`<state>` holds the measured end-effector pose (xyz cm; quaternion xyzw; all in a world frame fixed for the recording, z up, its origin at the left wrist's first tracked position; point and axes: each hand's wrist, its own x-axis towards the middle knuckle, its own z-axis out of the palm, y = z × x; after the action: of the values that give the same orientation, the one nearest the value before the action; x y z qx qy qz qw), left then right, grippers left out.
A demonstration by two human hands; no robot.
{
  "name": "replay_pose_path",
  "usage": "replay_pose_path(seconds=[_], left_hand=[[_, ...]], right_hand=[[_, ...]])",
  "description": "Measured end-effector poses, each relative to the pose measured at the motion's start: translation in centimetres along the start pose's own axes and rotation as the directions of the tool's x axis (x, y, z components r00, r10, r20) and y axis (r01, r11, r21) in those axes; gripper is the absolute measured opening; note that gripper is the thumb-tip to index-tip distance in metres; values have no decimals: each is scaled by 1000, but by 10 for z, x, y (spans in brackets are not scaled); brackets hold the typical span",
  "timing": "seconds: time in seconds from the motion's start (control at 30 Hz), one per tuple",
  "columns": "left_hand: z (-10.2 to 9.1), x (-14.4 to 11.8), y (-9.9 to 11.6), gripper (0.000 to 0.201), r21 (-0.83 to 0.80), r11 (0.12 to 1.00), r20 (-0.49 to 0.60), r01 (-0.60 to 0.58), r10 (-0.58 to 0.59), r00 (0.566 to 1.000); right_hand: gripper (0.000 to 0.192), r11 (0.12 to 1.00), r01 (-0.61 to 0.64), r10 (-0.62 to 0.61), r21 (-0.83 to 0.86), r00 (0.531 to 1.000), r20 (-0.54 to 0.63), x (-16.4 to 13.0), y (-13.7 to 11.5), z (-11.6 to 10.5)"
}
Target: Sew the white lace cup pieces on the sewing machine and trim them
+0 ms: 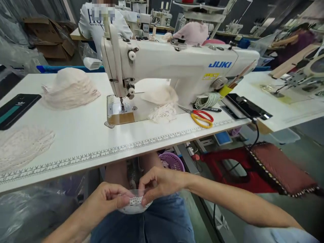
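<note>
Left hand (107, 199) pinching the lace piece (135, 203) at 9 o'clock | right hand (158, 184) pinching its 3 o'clock edge | piece being held taut over the lap, below the table (83, 135), probably for alignment | sewing machine (177, 64) standing idle at 12 o'clock.

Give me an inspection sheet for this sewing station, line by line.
Surface: white table with a printed ruler along its front edge.
Job's things: small lace piece, held below the table over the lap.
Clutter: sewing machine, scissors, fabric stack, lace pile, phone, coiled cord.
Hands: left hand and right hand both pinch the lace piece.
Cables: black cable drops off the table's right edge.
Surroundings: another person beyond, red stool, purple basket.
</note>
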<state>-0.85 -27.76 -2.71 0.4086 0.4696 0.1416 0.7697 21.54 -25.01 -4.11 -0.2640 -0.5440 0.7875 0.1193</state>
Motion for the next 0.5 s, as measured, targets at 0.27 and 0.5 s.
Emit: replay_pose_path(seconds=[0.27,0.5], left_hand=[[5,1,-5,39,40,996,30,83,-85,996],[9,-3,-5,35,79,990,-60,121,-116,991]], right_hand=[[24,998,16,-9,-54,991,132,-14,10,-4],[16,972,146,-122,-185,983,137,-11,22,-5]])
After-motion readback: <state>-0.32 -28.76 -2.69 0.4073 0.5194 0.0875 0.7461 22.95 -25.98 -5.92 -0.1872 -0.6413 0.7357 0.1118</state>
